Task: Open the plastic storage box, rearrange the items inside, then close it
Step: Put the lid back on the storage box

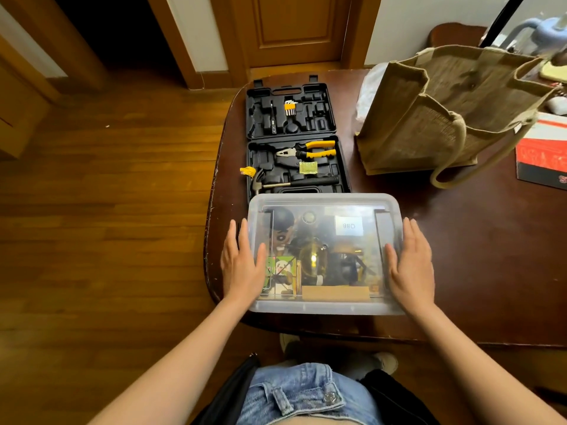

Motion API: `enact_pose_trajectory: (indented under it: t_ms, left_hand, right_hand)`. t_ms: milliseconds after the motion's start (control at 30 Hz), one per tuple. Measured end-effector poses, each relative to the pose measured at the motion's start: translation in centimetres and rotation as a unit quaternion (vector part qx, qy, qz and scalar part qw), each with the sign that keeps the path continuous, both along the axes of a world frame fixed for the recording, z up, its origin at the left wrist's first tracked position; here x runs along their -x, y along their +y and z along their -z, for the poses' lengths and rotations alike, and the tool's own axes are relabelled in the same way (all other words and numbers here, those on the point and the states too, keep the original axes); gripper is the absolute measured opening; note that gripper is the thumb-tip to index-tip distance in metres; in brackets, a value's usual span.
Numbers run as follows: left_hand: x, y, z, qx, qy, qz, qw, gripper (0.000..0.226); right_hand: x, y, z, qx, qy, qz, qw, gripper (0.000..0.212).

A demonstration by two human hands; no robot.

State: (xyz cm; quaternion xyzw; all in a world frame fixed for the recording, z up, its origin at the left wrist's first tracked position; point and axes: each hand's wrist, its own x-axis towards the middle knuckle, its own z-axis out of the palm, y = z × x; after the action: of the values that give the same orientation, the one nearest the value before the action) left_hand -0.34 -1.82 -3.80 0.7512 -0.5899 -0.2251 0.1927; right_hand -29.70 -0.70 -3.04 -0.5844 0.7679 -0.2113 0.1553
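The dark desk (460,271) carries a jute bag (429,118) far right and an open tool case (291,136). At its near edge the lidded plastic storage box (325,256) is flanked by the left hand (242,265) and right hand (411,265), fingers straight against its sides. Figurines, seemingly, are seen inside.

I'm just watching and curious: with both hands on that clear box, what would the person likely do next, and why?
Probably lift the lid off. It lies on the plastic storage box, items visible beneath, and the left hand and right hand lie flat along its two side edges, fingers straight, seemingly placed to release it.
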Motion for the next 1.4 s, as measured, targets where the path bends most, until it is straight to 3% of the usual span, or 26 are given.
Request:
enact_pose_trajectory:
  t_ms: [133,233,333,400,667,767,900,1100,1333,1400]
  left_hand:
    - [0.1,0.0,-0.3,0.004,0.05,-0.069,0.996,0.059]
    - [0.0,-0.2,-0.2,-0.061,0.109,-0.118,0.985,0.066]
    - [-0.8,-0.4,-0.1,-0.121,0.201,-0.175,0.956,0.076]
    - [-1.5,-0.6,-0.3,-0.124,0.219,-0.185,0.95,0.077]
    - [-3.0,-2.0,-1.1,-0.156,0.195,-0.115,0.962,0.077]
    - [-2.6,-3.1,-1.2,-0.167,0.241,-0.11,0.95,0.077]
    - [-2.0,-4.4,-1.5,-0.184,0.376,-0.124,0.899,0.051]
    - [-1.7,-4.4,-1.3,-0.156,0.312,-0.09,0.933,0.043]
    - [0.1,-3.9,-1.4,-0.114,0.159,-0.084,0.977,0.048]
    - [0.1,-3.9,-1.4,-0.104,0.2,-0.074,0.971,0.049]
  right_hand:
    - [-0.3,0.0,-0.3,-0.016,-0.02,0.007,1.0,0.061]
    - [0.3,-0.3,-0.3,-0.037,-0.154,0.061,0.985,0.064]
    - [1.4,-0.1,-0.3,-0.127,-0.326,0.197,0.916,0.055]
    - [2.0,0.3,-0.2,-0.158,-0.385,0.234,0.879,0.047]
    - [2.7,1.2,0.6,-0.101,-0.301,0.167,0.934,0.043]
    - [2.8,1.2,0.5,-0.059,-0.343,0.178,0.92,0.038]
    - [3.0,0.3,-0.3,-0.052,-0.432,0.233,0.87,0.032]
    - [2.5,-0.4,-0.2,-0.118,-0.528,0.231,0.809,0.037]
    - [2.8,-0.3,0.3,-0.126,-0.541,0.217,0.803,0.04]
    - [2.8,-0.3,0.3,-0.132,-0.54,0.208,0.805,0.042]
